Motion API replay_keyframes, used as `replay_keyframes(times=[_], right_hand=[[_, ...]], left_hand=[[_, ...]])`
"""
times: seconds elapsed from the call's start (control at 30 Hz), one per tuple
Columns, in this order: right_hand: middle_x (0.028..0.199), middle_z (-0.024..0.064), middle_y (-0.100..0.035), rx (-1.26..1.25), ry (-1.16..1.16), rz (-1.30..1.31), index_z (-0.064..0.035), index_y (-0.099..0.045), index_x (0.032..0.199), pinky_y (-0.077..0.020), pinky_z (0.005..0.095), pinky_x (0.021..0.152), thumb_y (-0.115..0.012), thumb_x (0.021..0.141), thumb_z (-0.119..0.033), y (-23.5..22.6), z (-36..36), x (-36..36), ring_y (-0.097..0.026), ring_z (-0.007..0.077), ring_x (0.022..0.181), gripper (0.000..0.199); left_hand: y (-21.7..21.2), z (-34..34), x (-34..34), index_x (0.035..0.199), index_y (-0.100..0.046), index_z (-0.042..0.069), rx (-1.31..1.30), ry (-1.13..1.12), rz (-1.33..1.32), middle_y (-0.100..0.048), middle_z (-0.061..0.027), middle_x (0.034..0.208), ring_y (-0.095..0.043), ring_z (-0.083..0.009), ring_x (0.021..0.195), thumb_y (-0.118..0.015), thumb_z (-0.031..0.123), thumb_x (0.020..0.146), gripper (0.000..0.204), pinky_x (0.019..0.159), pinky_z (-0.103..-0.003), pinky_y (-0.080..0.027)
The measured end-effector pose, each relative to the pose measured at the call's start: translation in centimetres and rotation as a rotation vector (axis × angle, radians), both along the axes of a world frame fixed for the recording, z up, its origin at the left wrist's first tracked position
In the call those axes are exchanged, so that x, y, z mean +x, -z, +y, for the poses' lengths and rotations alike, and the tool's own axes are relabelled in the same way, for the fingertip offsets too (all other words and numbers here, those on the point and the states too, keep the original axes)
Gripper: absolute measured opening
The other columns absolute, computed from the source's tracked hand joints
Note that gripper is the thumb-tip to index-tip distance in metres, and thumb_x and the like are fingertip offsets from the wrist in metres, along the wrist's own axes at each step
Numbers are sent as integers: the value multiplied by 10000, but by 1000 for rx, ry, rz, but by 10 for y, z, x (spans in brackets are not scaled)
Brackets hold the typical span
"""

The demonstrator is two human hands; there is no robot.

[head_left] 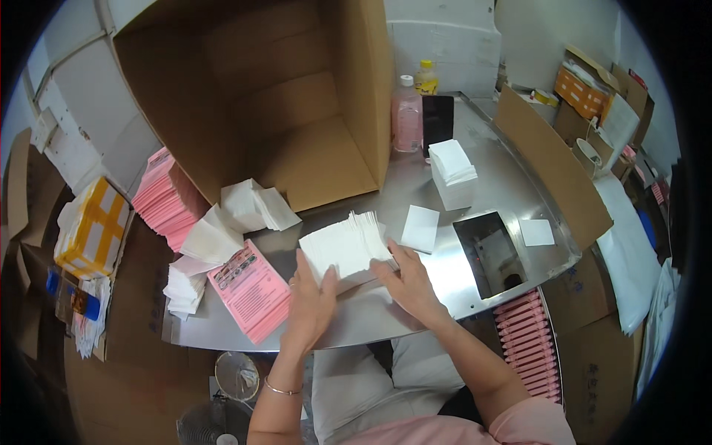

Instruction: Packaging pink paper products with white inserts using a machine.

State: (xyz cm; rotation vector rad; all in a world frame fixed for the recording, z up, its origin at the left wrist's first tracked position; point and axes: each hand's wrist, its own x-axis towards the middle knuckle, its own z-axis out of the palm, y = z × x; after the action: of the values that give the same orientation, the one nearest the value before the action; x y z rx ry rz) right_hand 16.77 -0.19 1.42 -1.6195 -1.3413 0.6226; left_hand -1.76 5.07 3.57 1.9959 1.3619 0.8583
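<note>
Left hand (310, 308), fingers grasping left end of white paper stack (337, 248) near metal table's (386, 320) front edge; right hand (408, 285), fingers grasping right end; uneven squeeze could splay stack; taped box (93, 230), contents hidden; open cardboard box (368, 111), inner walls showing; bottle (407, 122), seemingly pink liquid; tray (553, 341), pink packets (525, 341).

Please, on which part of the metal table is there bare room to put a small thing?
Bare metal table lies between the right hand and the dark rectangle, and between the tall white stack and the cardboard flap at right. The left side is crowded with pink sheets and white papers.
</note>
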Motion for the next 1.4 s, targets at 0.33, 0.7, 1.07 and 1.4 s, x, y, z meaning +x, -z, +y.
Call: replay_keyframes(times=[0.33, 0.7, 1.07, 1.4], right_hand=[[1105, 251, -553, 122, 34, 81, -17, -535, 1309, -476, 439, 860, -489, 997, -280, -21, 3, -32, -555, 409, 971, 411], [1197, 219, -501, 204, -13, -240, 7, -463, 1422, -435, 431, 946, -456, 1028, -352, -16, 2, -24, -488, 362, 1077, 533], [1161, 204, -618, 11, -44, 535, -4, -655, 1182, -454, 396, 959, -423, 1041, -435, 2, -2, -41, -595, 342, 1080, 509], [1090, 134, -609, 132, 75, -860, -50, -612, 1208, -483, 460, 767, -693, 823, -272, 9, -1, 60, -575, 319, 992, 452]], left_hand=[[-40, -18, 18, 1448, -267, -141, 236, -97, 108, -483, -366, 1320, -495, -514, 1132, -545, 205, 960, 659, 964, -546, -405], [-33, 6, -4, 1395, -387, -108, -199, 22, -159, -548, -299, 1317, -538, -428, 1203, -517, 380, 983, 652, 1015, -433, -414], [-52, 35, 28, 1411, -240, -203, -83, -65, 803, -481, -357, 1307, -514, -475, 1212, -664, 789, 662, 1314, 1009, -468, -450], [-76, 58, 35, 1553, -87, -11, -261, 30, 850, -462, -337, 1344, -498, -435, 1259, -790, 577, 559, 1351, 1068, -424, -425]])
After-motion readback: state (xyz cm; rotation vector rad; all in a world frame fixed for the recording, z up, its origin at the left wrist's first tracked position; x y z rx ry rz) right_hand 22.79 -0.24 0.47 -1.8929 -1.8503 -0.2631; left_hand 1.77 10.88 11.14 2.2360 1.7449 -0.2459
